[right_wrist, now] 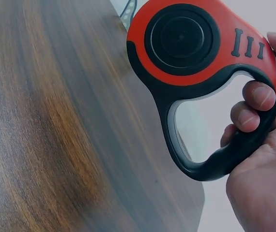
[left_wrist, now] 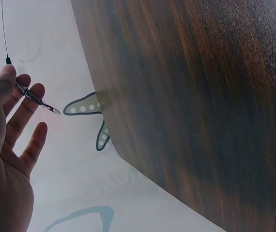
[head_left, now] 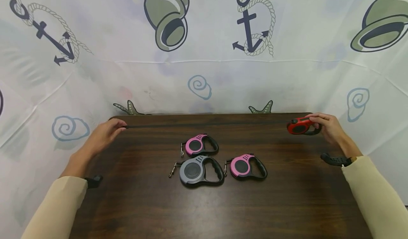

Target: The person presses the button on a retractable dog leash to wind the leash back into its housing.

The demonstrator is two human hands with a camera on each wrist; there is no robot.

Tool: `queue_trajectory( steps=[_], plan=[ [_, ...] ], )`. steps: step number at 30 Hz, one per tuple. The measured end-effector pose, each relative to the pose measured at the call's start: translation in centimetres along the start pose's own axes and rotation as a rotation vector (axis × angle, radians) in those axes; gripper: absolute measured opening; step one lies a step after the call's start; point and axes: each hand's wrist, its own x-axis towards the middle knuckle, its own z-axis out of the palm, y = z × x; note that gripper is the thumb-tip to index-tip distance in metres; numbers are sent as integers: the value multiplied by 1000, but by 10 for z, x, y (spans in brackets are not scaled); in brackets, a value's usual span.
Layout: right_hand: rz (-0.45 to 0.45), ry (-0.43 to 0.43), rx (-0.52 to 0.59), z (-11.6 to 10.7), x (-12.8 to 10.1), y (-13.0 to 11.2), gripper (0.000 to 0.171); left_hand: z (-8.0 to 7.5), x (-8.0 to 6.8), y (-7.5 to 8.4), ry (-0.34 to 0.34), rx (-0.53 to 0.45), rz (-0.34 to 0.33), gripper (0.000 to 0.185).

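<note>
At the table's (head_left: 127, 203) 10 o'clock corner, the left hand (head_left: 103, 136) pinched the metal clip (left_wrist: 36, 100) at the end of the black leash cord (head_left: 207, 126) between thumb and fingers, the other fingers loosely extended. The cord ran taut from there along the far edge, at 12 o'clock, towards the right corner. Near the table's centre lay three idle reels: a small pink leash (head_left: 200, 145) at the rear, a grey leash (head_left: 200, 171) directly in front of it, and a second pink leash (head_left: 248, 166) just beside the grey one at its 3 o'clock. At the 2 o'clock corner, the right hand (head_left: 328, 127) grasped the red leash (head_left: 299, 126), fingers (right_wrist: 254, 96) curled through its black handle loop, thumb near the top. A nautical-print sheet (head_left: 204, 54) hung behind the table.
</note>
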Motion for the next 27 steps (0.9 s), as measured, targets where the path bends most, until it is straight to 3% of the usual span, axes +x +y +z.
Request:
queue_trajectory(
  steps=[5, 15, 27],
  plan=[
    [-31, -16, -24, 4, 2, 2, 21, 4, 1, 2, 28, -1, 51, 21],
    [-85, -67, -37, 15, 5, 4, 23, 8, 6, 9, 27, 3, 64, 18],
    [-102, -59, -74, 36, 5, 2, 18, 12, 9, 17, 64, 28, 114, 25]
  ],
)
